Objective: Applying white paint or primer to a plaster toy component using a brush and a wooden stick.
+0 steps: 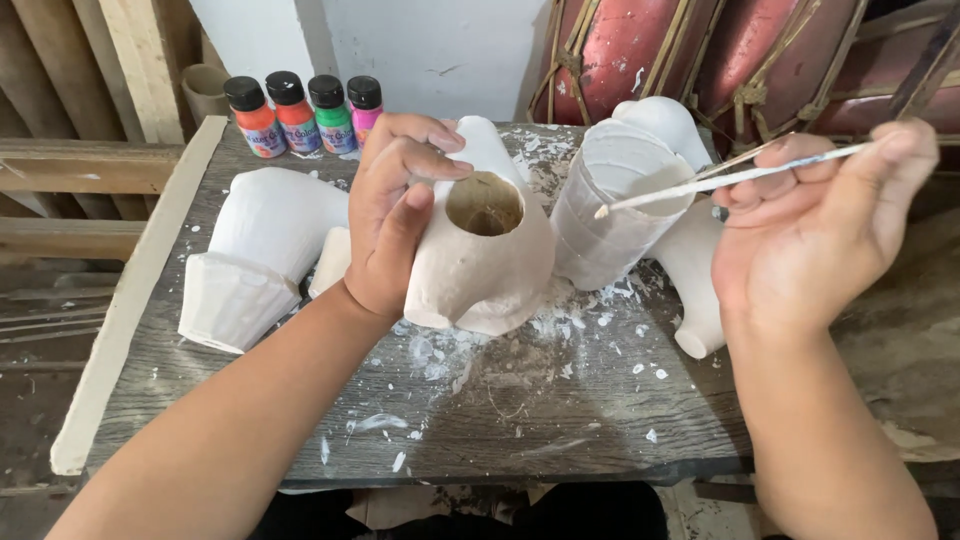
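My left hand grips a hollow, clay-coloured figure piece by its left side, with the round opening facing up. My right hand pinches a thin paint-caked brush. The brush's white tip hovers over the rim of a clear plastic cup smeared with white paint, just right of the held piece. Both forearms reach in from the bottom edge.
Other white-painted figure parts lie on the grey wooden board: a big one at left, another behind and right of the cup. Several small paint bottles stand at the back left. White flecks spatter the board. Red drums lean behind.
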